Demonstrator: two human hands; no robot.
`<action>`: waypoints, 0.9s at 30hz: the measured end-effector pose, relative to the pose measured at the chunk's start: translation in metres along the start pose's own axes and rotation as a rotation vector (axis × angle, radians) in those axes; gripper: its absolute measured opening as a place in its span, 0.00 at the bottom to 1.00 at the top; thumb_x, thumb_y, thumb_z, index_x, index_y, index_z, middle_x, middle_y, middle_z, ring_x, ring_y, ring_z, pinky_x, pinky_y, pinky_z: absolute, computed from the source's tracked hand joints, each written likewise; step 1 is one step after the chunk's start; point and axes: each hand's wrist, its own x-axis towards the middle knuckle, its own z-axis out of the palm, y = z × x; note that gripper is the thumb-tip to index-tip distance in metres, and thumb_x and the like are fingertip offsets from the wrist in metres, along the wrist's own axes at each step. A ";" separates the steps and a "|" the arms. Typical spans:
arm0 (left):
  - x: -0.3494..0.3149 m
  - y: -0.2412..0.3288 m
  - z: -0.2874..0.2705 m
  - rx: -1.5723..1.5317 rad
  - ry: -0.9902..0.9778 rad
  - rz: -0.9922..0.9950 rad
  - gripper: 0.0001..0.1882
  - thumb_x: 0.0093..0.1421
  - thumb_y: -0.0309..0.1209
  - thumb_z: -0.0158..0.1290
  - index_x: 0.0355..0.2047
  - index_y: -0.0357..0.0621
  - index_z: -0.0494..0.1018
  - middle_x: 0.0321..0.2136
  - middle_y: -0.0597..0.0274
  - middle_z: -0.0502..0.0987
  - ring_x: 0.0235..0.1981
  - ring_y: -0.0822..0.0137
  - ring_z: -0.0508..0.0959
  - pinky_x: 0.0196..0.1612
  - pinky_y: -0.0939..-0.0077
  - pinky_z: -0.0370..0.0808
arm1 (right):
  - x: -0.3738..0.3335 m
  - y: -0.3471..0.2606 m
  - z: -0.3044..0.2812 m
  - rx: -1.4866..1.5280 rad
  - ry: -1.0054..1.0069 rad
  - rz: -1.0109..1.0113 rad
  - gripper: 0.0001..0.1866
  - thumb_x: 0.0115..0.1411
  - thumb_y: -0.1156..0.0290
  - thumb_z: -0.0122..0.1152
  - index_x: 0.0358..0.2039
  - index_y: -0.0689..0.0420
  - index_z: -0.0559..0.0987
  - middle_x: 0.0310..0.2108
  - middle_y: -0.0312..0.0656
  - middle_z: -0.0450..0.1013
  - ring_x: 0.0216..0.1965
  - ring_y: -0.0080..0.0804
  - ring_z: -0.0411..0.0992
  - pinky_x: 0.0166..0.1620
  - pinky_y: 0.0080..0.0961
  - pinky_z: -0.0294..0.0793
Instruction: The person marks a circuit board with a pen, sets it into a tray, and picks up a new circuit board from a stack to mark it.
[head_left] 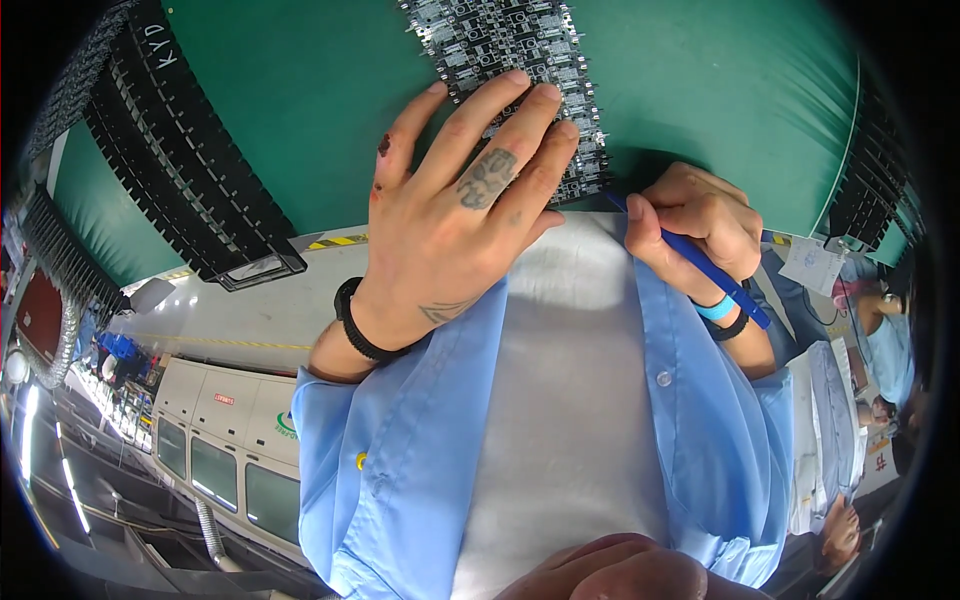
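A long strip of black circuit boards (520, 35), dense with small silvery parts, lies on the green mat (700, 80) and runs away from me. My left hand (460, 190) lies across it, fingers stretched and spread, and hides part of its middle. In my right hand (705, 215) is a slim blue pen-like tool (715, 275), gripped between thumb and fingers. Its thin end points at the near right corner of the boards; whether it touches them I cannot tell. My left wrist wears a black band; a light blue band and a black one circle the right.
A black slotted rack (165, 140) stands at the left of the table, with more dark slotted racks (60, 240) beyond it. Another black rack (870, 190) is at the right edge, near a white paper (808, 262). Other people sit at the far right. A pale machine cabinet (225, 420) is at lower left.
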 end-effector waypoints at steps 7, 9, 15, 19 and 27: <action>0.010 0.002 -0.011 0.058 -0.044 0.073 0.30 0.50 0.47 0.67 0.53 0.50 0.83 0.60 0.64 0.78 0.63 0.58 0.76 0.64 0.55 0.68 | -0.004 0.002 -0.015 0.270 0.186 0.111 0.16 0.59 0.87 0.70 0.28 0.58 0.70 0.23 0.45 0.77 0.22 0.30 0.74 0.25 0.27 0.71; 0.007 0.004 -0.023 0.070 -0.126 0.047 0.31 0.50 0.47 0.67 0.54 0.49 0.82 0.61 0.60 0.77 0.63 0.56 0.75 0.64 0.53 0.68 | -0.007 -0.001 -0.011 0.314 0.209 0.132 0.15 0.60 0.85 0.71 0.28 0.57 0.71 0.24 0.43 0.77 0.24 0.28 0.75 0.26 0.26 0.71; 0.016 0.004 -0.036 0.129 -0.297 0.159 0.39 0.46 0.45 0.71 0.60 0.47 0.76 0.64 0.52 0.71 0.65 0.47 0.69 0.65 0.43 0.64 | -0.009 0.009 -0.003 0.347 0.292 0.144 0.17 0.57 0.79 0.75 0.23 0.57 0.72 0.22 0.37 0.76 0.22 0.24 0.73 0.24 0.26 0.69; 0.036 0.003 -0.063 0.241 -0.448 0.231 0.41 0.41 0.39 0.75 0.58 0.51 0.77 0.67 0.50 0.68 0.69 0.46 0.64 0.67 0.41 0.61 | 0.002 0.013 -0.007 0.290 0.342 0.140 0.18 0.58 0.77 0.75 0.22 0.57 0.71 0.21 0.36 0.75 0.21 0.20 0.71 0.24 0.24 0.66; 0.075 -0.006 -0.077 0.399 -0.551 0.536 0.40 0.32 0.36 0.78 0.52 0.54 0.82 0.70 0.51 0.64 0.71 0.45 0.61 0.68 0.42 0.62 | -0.001 0.032 -0.024 0.311 0.545 0.162 0.18 0.60 0.77 0.73 0.21 0.57 0.69 0.20 0.33 0.74 0.22 0.16 0.68 0.25 0.23 0.66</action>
